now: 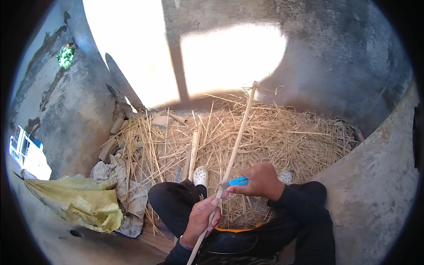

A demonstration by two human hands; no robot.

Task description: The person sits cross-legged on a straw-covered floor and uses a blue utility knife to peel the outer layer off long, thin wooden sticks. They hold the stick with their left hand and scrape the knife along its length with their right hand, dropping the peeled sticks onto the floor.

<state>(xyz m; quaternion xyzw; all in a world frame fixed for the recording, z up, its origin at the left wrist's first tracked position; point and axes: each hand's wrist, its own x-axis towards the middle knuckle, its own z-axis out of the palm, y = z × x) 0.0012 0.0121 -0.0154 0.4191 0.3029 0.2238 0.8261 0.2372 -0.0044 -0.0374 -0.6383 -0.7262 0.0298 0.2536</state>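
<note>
A long pale wooden stick (242, 128) slants up and away from my lap, its far end frayed with thin curled shavings. My left hand (203, 219) is wrapped round its lower part. In my right hand (260, 182) is a blue-handled utility knife (238, 181). The knife's short blade lies against the stick just above my left fingers, and my right thumb seems to press close to the stick there. Whether the blade has bitten into the wood cannot be made out.
Straw and shavings (282, 141) cover the floor ahead, around my white clogs (201, 176). Several wood strips (193, 154) lie left of centre. A yellow sack (84, 201) and crumpled grey cloth (132, 207) lie at left. Concrete walls (340, 57) close in; sunlight falls on the far one.
</note>
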